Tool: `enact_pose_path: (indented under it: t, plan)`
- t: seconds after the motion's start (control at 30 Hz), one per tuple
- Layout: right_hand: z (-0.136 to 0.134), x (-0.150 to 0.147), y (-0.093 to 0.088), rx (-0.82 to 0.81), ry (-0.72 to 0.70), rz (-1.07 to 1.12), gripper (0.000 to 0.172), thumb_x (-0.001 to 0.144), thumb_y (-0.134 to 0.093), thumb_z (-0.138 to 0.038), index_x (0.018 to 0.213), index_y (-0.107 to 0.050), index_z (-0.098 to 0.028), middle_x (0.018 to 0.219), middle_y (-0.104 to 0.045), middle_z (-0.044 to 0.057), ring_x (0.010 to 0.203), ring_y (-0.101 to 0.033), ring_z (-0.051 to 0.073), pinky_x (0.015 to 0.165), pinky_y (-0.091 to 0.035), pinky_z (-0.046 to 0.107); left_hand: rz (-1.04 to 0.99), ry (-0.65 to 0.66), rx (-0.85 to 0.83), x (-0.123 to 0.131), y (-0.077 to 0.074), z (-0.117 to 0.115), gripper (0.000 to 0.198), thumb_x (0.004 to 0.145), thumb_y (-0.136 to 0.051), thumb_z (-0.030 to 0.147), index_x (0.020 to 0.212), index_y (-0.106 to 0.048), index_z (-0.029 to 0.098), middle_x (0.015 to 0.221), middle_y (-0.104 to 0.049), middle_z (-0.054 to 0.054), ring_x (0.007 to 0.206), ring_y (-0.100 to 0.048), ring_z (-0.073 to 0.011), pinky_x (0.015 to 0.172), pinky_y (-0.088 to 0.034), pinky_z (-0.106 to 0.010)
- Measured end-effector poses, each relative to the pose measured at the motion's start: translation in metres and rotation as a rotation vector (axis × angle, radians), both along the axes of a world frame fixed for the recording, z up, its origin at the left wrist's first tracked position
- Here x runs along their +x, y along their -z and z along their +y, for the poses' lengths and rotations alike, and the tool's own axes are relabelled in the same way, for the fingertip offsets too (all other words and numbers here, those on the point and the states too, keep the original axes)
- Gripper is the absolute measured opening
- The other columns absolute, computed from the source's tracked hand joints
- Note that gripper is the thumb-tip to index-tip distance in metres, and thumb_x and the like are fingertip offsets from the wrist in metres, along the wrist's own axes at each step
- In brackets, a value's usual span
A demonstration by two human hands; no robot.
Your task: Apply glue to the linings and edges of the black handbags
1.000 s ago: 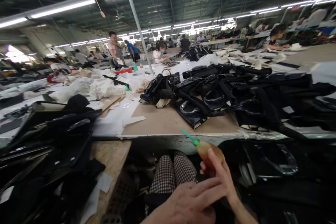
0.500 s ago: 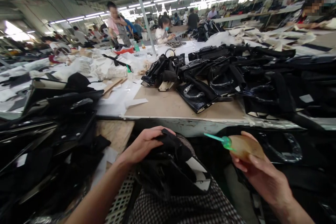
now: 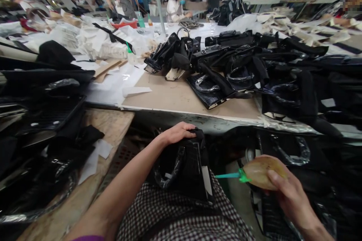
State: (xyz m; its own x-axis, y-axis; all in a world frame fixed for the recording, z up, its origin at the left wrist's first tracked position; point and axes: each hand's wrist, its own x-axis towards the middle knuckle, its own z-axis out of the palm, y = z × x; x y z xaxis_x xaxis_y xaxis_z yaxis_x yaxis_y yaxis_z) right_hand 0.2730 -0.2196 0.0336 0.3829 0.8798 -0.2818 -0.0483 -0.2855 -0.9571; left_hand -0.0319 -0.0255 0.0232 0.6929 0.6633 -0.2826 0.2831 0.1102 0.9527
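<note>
A black handbag [image 3: 186, 169] rests on my lap, its handle wrapped in clear plastic and a pale strip showing along its right edge. My left hand [image 3: 179, 132] grips the bag's top edge, fingers curled over it and partly hidden. Off to the right, my right hand [image 3: 288, 188] is wrapped around a squeeze bottle [image 3: 264, 173] of yellowish-brown contents. The bottle lies tilted on its side, and its green nozzle points left toward the bag without touching it. Under my arms is a checked apron [image 3: 152, 214].
Black bags pile up on the worktable [image 3: 166, 94] ahead. More bags [image 3: 56, 109] are heaped at left on a wooden board [image 3: 113, 124], and others hang or lie at right [image 3: 294, 150]. A small green-tipped bottle [image 3: 131, 56] stands on the table. Several people work farther back.
The bag has turned more upright, so its handle and front now face me. My left hand has shifted along its top edge. The bottle has dropped slightly, its nozzle now nearly level. My view tilted downward.
</note>
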Motion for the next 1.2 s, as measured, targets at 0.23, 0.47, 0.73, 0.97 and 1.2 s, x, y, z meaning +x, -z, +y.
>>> enact_pose_path:
  t: [0.23,0.47,0.73,0.97,1.2]
  plan:
    - [0.002,0.005,0.004,-0.060,-0.184,-0.095,0.058,0.072,-0.082,-0.052,0.119,-0.064,-0.025,0.096,-0.069,0.007,0.071,-0.062,0.023,0.049,-0.049,0.026,0.017,0.065,-0.157,-0.003,0.024,-0.006,0.017,0.071,-0.068,0.027,0.077,-0.070,0.011,0.073,-0.063,0.000,0.069,-0.055,-0.0151,0.066,-0.044,-0.023]
    - [0.001,0.007,0.026,0.085,-0.335,-0.197,0.056,0.075,-0.083,-0.040,0.125,-0.062,-0.026,0.112,-0.071,0.007,0.095,-0.071,0.028,0.078,-0.060,0.030,-0.024,-0.001,-0.258,-0.012,0.027,-0.003,0.022,0.068,-0.073,0.028,0.082,-0.073,0.011,0.077,-0.067,-0.002,0.069,-0.058,-0.0151,0.067,-0.047,-0.025]
    - [-0.002,0.000,0.031,0.210,-0.406,-0.294,0.051,0.084,-0.078,-0.032,0.130,-0.057,-0.029,0.125,-0.062,0.006,0.107,-0.066,0.021,0.091,-0.053,0.021,-0.066,-0.037,-0.340,-0.014,0.027,0.001,0.025,0.065,-0.076,0.028,0.084,-0.076,0.011,0.073,-0.069,-0.002,0.063,-0.061,-0.0141,0.064,-0.048,-0.024]
    - [0.011,-0.004,0.025,0.330,-0.501,-0.373,0.049,0.086,-0.076,-0.029,0.131,-0.056,-0.031,0.126,-0.060,0.004,0.112,-0.062,0.019,0.098,-0.047,0.020,-0.087,-0.060,-0.392,-0.015,0.029,0.001,0.027,0.062,-0.077,0.027,0.084,-0.078,0.011,0.073,-0.072,-0.004,0.061,-0.063,-0.0142,0.061,-0.050,-0.023]
    - [0.020,-0.002,0.013,0.369,-0.615,-0.487,0.049,0.087,-0.074,-0.030,0.131,-0.054,-0.032,0.125,-0.059,0.004,0.112,-0.061,0.019,0.100,-0.046,0.020,-0.089,-0.082,-0.427,-0.013,0.028,0.000,0.026,0.062,-0.078,0.024,0.084,-0.079,0.011,0.072,-0.073,-0.004,0.058,-0.063,-0.0133,0.058,-0.050,-0.022]
